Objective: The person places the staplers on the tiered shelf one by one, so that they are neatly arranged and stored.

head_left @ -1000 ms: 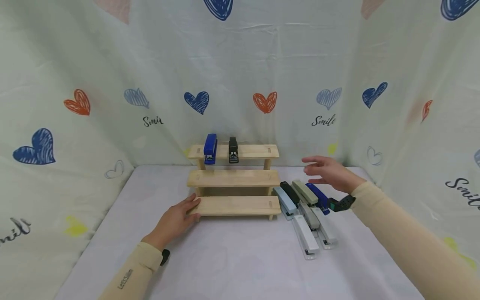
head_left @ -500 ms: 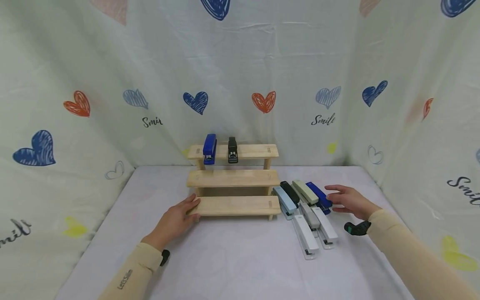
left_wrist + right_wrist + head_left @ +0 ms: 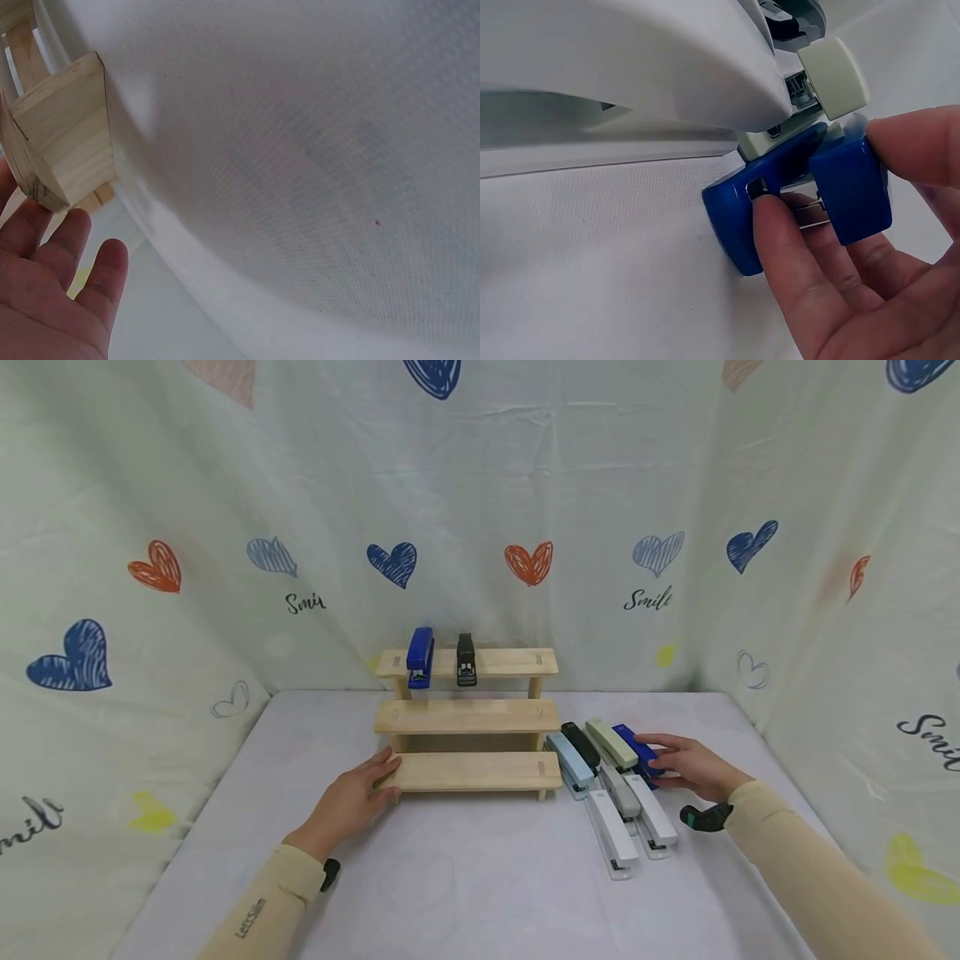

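My left hand (image 3: 351,802) touches the left end of the bottom shelf (image 3: 480,772) of a three-tier wooden stand. In the left wrist view its fingers (image 3: 64,247) look fairly straight at the board's end. My right hand (image 3: 693,767) grips a blue stapler (image 3: 853,191) at the right rear of a cluster of staplers. The right wrist view shows the thumb on the stapler's upper arm and the fingers at its base. Right beside it lies a pale green stapler (image 3: 611,743).
Several more staplers lie close together: light blue (image 3: 570,760), black (image 3: 580,745), grey (image 3: 619,792) and two white ones, one (image 3: 611,827) nearest the front. On the top shelf (image 3: 513,662) stand a blue stapler (image 3: 421,657) and a black stapler (image 3: 466,660). A heart-print curtain (image 3: 480,485) hangs behind.
My right hand has come down and right from above the staplers, then moved slightly left onto the blue one and taken hold of it. My left hand stays at the shelf end.
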`<state>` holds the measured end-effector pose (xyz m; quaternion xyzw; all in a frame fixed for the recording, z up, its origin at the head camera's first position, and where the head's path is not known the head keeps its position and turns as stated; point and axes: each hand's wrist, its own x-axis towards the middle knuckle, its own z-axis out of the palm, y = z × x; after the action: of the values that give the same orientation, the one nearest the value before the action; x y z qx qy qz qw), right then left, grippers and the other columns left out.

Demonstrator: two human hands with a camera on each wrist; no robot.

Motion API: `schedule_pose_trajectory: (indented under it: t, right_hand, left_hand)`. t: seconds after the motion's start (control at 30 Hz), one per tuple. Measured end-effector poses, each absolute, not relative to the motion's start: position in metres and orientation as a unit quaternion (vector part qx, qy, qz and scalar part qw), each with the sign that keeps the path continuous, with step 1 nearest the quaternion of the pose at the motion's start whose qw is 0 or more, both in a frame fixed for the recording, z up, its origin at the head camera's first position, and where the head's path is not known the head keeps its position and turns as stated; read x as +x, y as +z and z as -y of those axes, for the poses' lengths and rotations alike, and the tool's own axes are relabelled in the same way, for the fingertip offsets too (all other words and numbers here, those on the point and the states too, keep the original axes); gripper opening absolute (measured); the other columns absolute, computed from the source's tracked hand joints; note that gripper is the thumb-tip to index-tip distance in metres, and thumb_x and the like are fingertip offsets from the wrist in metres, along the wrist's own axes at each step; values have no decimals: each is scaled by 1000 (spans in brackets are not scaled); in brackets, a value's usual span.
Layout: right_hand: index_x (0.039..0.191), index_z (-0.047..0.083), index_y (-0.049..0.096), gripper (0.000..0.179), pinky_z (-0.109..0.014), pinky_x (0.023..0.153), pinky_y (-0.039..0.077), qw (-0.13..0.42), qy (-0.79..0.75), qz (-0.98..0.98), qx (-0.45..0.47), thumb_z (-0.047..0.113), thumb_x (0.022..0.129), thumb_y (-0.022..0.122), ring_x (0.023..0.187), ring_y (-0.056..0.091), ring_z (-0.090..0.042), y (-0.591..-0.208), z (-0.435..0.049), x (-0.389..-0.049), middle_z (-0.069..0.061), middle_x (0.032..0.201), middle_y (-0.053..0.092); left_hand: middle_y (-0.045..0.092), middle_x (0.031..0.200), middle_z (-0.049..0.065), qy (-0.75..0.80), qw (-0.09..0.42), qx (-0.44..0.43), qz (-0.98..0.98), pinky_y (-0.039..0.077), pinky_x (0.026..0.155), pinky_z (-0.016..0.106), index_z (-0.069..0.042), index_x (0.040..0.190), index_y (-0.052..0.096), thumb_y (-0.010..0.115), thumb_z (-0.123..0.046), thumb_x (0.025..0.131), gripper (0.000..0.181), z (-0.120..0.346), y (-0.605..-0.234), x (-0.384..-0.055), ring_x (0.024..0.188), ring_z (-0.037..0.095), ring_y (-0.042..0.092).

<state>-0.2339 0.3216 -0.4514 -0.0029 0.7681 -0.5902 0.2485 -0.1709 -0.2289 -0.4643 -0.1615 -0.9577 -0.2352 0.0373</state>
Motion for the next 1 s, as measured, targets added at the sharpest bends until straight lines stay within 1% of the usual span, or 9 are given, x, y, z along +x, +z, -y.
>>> schedule_pose_trajectory:
  t: [0.07, 0.2, 0.47, 0.57, 0.73, 0.9, 1.0]
  right_hand:
    - [154, 2, 33, 55, -51, 103, 46, 249, -602, -758, 1, 0, 102, 47, 130, 40, -39, -453, -322, -235, -32, 156, 17]
    - [154, 2, 35, 54, -50, 101, 47, 247, -622, -743, 14, 0, 101, 48, 131, 40, -40, -457, -323, -236, -32, 157, 14]
    - [153, 2, 36, 55, -51, 102, 45, 246, -647, -721, 31, -2, 100, 48, 138, 28, -45, -460, -322, -236, -31, 160, 6]
    - [153, 2, 37, 55, -52, 102, 45, 244, -647, -721, 36, -2, 99, 49, 139, 26, -47, -460, -321, -236, -31, 160, 5]
    - [153, 0, 35, 57, -50, 101, 47, 234, -644, -727, 38, -3, 99, 50, 138, 28, -48, -459, -321, -234, -33, 159, 6]
    - [153, -2, 34, 58, -50, 100, 48, 226, -648, -726, 36, -3, 98, 52, 134, 33, -46, -456, -322, -231, -34, 157, 8]
    - [153, -2, 33, 57, -50, 101, 47, 227, -649, -725, 33, -3, 99, 51, 133, 34, -46, -455, -322, -231, -34, 157, 7]
  left_hand:
    - [41, 153, 18, -237, 34, -160, 958, 42, 104, 57, -2, 144, 52, 71, -25, 95, 57, 229, -464, -170, 134, 42, 44]
    - [40, 153, 18, -239, 33, -161, 957, 41, 104, 57, -2, 144, 52, 71, -24, 95, 57, 229, -464, -170, 134, 42, 44]
    - [42, 152, 18, -238, 40, -166, 956, 42, 103, 56, -2, 143, 53, 71, -24, 95, 57, 230, -466, -170, 134, 41, 44]
    - [41, 152, 18, -241, 40, -168, 955, 42, 103, 56, -1, 143, 53, 71, -24, 95, 57, 230, -466, -171, 134, 41, 44]
    - [41, 153, 18, -243, 38, -167, 955, 42, 103, 56, -1, 144, 53, 71, -25, 95, 57, 231, -467, -171, 134, 41, 44]
    - [41, 152, 18, -242, 40, -168, 955, 42, 103, 56, -1, 143, 53, 72, -25, 94, 58, 231, -467, -171, 134, 41, 44]
    - [41, 152, 18, -242, 40, -168, 955, 42, 103, 56, -1, 143, 53, 72, -25, 94, 58, 231, -467, -171, 134, 41, 44]
